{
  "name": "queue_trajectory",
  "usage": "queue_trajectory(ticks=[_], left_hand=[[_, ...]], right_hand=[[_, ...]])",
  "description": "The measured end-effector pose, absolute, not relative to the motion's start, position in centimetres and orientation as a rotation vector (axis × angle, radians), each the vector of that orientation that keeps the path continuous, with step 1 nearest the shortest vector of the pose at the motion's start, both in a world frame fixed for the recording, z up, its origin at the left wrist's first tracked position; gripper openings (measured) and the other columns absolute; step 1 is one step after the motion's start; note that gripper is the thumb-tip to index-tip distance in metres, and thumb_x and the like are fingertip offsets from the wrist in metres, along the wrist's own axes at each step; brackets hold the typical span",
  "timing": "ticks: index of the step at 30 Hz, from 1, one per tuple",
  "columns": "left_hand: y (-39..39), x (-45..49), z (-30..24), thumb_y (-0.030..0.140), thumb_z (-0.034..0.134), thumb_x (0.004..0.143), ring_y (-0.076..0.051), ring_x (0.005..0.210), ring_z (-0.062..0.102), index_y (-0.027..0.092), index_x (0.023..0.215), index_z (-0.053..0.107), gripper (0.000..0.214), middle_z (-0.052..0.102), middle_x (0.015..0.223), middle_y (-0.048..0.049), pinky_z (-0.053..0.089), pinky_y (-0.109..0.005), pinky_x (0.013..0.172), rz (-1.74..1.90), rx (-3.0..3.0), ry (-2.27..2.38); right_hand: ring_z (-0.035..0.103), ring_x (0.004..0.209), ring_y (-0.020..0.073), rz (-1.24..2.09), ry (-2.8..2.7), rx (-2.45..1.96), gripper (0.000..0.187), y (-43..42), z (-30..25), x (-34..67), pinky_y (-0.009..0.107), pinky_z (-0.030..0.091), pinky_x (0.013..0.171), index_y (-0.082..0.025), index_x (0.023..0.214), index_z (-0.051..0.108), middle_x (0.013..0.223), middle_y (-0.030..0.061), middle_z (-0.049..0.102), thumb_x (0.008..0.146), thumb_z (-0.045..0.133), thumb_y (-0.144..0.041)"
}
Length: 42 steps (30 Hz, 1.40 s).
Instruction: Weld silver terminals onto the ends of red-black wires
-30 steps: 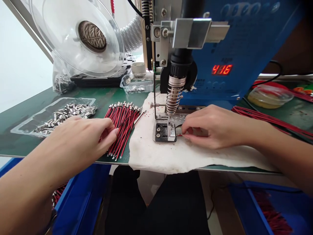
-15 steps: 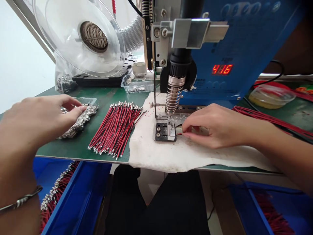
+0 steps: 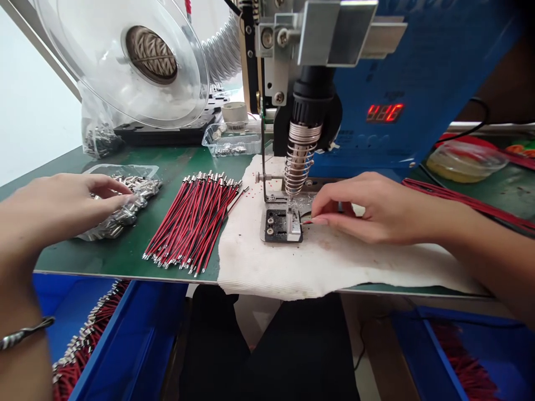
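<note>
Left hand (image 3: 69, 201) now at connectors (image 3: 134, 205)

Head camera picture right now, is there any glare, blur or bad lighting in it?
Head view: the upper-left wall is washed out nearly white; head view: pale highlights on the clear reel; head view: red display digits unevenly lit; head view: red wires in the lower-right bin dim and soft; head view: right hand and the wire it pinches fairly clear.
</note>
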<state>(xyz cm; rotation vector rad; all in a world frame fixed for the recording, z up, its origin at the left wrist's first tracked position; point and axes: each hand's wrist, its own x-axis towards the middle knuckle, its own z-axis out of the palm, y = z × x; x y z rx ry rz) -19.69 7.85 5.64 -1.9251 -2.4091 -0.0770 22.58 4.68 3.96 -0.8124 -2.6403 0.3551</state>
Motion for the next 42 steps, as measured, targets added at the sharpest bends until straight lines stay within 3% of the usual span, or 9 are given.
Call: queue_trajectory(ticks=[6,14,25,42], left_hand=[[8.8,-19.5,5.4,0.053,0.060,0.065,-0.024,0.076,0.056,0.021,0.097,0.072,0.046,0.069,0.090,-0.0046,0.036,-0.031,0.071,-0.165,-1.889,-2.545],[8.3,-18.8,5.5,0.050,0.060,0.062,-0.026,0.072,0.053,0.023,0.077,0.070,0.032,0.062,0.068,-0.0028,0.035,-0.032,0.070,-0.298,-1.830,-2.614],[8.0,-18.5,5.5,0.049,0.065,0.063,-0.026,0.066,0.050,0.025,0.072,0.067,0.026,0.056,0.056,-0.0008,0.033,-0.032,0.068,-0.360,-1.753,-2.592],[7.5,-18.8,5.6,0.056,0.049,0.069,-0.029,0.083,0.062,0.019,0.104,0.075,0.057,0.068,0.093,-0.0087,0.041,-0.033,0.075,-0.149,-1.780,-2.640]], right_hand=[[0.060,0.062,0.0105,0.509,-2.582,-0.818,0.016,4.8,4.1,22.8,0.023,0.044,0.056,-0.017,0.093,0.068,0.080,0.0006,0.071,0.098,0.059,-0.029],[0.058,0.059,0.0086,0.578,-2.486,-0.719,0.019,4.4,3.9,21.9,0.021,0.045,0.052,-0.015,0.093,0.070,0.079,0.0008,0.071,0.099,0.062,-0.032],[0.067,0.073,0.0088,0.388,-2.460,-0.566,0.011,3.8,3.0,21.1,0.020,0.049,0.057,-0.015,0.099,0.074,0.091,0.0022,0.077,0.094,0.066,-0.013],[0.067,0.071,0.0123,0.295,-2.426,-0.552,0.008,3.6,2.5,20.7,0.026,0.050,0.062,-0.020,0.092,0.073,0.085,0.0016,0.076,0.094,0.066,-0.016]])
